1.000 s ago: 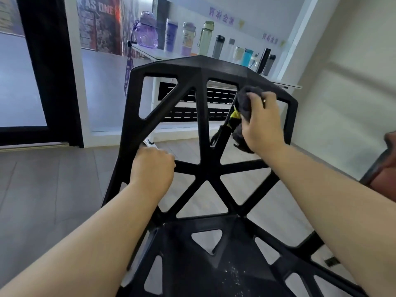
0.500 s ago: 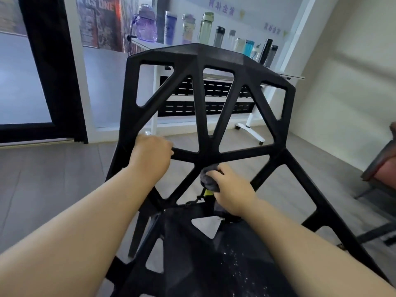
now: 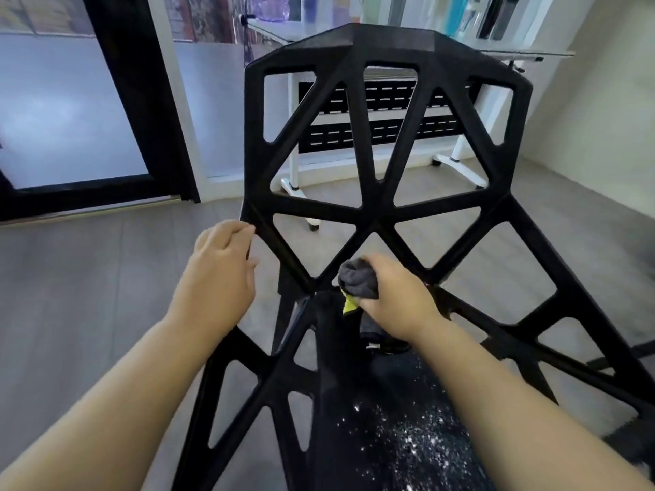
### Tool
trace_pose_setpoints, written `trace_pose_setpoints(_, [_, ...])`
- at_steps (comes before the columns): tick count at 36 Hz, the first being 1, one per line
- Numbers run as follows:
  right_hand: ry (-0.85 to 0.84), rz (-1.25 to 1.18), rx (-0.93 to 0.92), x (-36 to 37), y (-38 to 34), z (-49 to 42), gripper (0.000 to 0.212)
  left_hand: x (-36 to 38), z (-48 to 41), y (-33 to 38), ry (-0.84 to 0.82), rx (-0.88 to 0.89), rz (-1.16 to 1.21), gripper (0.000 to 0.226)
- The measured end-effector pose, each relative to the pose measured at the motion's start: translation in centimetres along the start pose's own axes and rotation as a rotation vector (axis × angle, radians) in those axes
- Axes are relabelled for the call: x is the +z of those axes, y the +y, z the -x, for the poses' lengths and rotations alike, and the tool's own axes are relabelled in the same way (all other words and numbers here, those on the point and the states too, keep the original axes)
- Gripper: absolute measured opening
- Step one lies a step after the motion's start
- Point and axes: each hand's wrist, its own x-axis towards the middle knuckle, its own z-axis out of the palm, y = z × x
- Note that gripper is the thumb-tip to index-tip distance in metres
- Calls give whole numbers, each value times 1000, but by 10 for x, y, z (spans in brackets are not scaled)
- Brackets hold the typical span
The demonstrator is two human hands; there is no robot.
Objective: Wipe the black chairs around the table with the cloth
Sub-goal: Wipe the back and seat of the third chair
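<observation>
Right now, at your far left a black-framed glass door (image 3: 138, 101) stands over the grey plank floor (image 3: 88, 295), and the poster (image 3: 205, 15) beside it is too blurred to read. Your left hand (image 3: 219, 271) is next, its fingers curled onto the left edge of the black chair (image 3: 372, 214) where the backrest narrows toward the seat, thumb laid against the same strut. The chair faces you, its backrest an open web of triangular cut-outs. Low in the middle of that web, where the struts run down to the seat, you have the dark grey cloth (image 3: 358, 283) bunched against the frame, a yellow tag (image 3: 349, 304) sticking out beneath it. Your right hand (image 3: 397, 299) is closed tightly round the cloth, knuckles up. White specks (image 3: 407, 441) are scattered over the seat below your right forearm. Behind the backrest stands a white table (image 3: 531, 53) carrying bottles, among them a teal bottle (image 3: 455, 12); their labels are unreadable.
</observation>
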Motion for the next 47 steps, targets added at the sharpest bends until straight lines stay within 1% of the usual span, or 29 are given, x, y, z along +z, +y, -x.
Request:
trace_pose_setpoints(2, [-2,-87,5,7,-9,-2,59,-3,12,-1,0,-151,91,39])
trace_pose_setpoints(3, [-9,-121,5,11,-13,-3,62,-2,16,-2,-2,-213,133,33])
trace_pose_setpoints(4, [-15,-140,2,15,-17,-5,65,1,18,-3,-2,-254,163,26])
trace_pose_setpoints(5, [-18,-141,-7,20,-20,-6,67,4,18,-4,9,-274,176,25])
trace_pose_setpoints(7, [-4,-120,-38,26,-23,-11,67,10,12,-6,56,-272,176,27])
trace_pose_setpoints(10, [66,-181,-68,28,-27,-24,57,18,3,-5,84,-265,171,29])
trace_pose_setpoints(14, [205,-268,-150,18,-36,-53,48,26,-9,-3,76,-268,193,31])
trace_pose_setpoints(17, [270,-251,-243,8,-49,-76,46,30,-16,-3,70,-254,206,30])
trace_pose_setpoints(22, [285,-160,-386,11,-71,-101,47,33,-21,-3,68,-270,237,29])
trace_pose_setpoints(27, [249,-127,-384,16,-75,-110,49,32,-22,-5,77,-268,231,30])
trace_pose_setpoints(31, [160,-84,-331,26,-59,-102,51,32,-20,-5,96,-271,198,32])
trace_pose_setpoints(34, [36,-35,-238,43,-29,-79,50,31,-18,-4,108,-258,168,31])
trace_pose_setpoints(37, [-73,41,-161,60,-2,-57,55,31,-18,-3,112,-254,166,32])
trace_pose_setpoints(39, [-78,28,-126,69,4,-49,56,32,-18,-3,116,-252,169,31])
trace_pose_setpoints(44, [-59,-89,70,79,-1,-41,48,33,-18,-4,117,-228,155,30])
trace_pose_setpoints(47, [-81,-108,131,77,-9,-33,49,31,-16,-3,128,-222,158,29])
